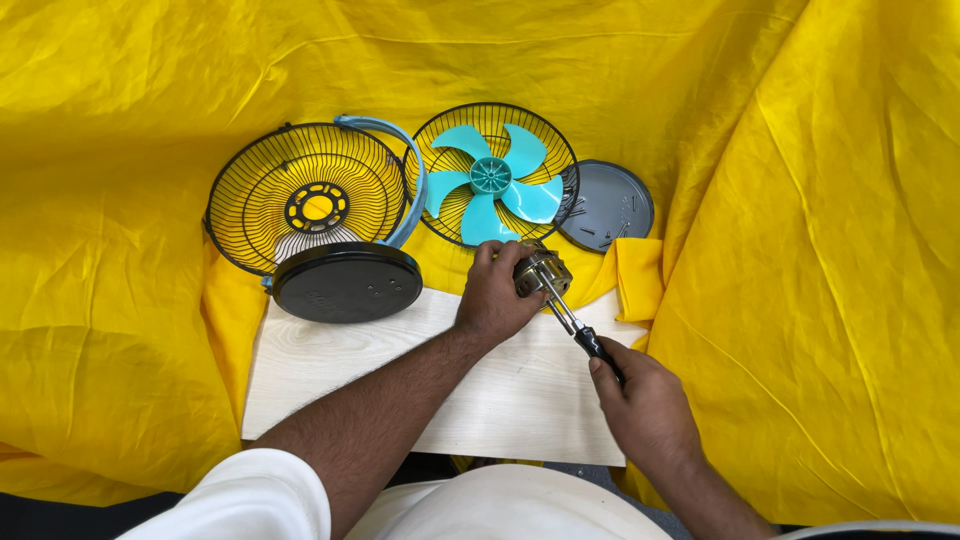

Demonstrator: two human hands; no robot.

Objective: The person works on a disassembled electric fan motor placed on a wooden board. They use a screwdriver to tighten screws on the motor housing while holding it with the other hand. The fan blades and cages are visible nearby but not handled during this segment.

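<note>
Left hand (497, 296): we are gripping motor (541, 273), fingers closed around it, at far edge of board (400, 385). Right hand (645, 405): we are clasping screwdriver (572, 322) by black handle, fist closed, shaft angling up-left, tip touching motor. Board lying on counter under yellow cloth (830, 250). Beyond board: black base (346, 282) overlapping wire guard (305, 195) with yellow hub; second guard (470, 140) carrying teal blade (492, 182); grey cover (605, 205) just beside it, holding small screws.
</note>
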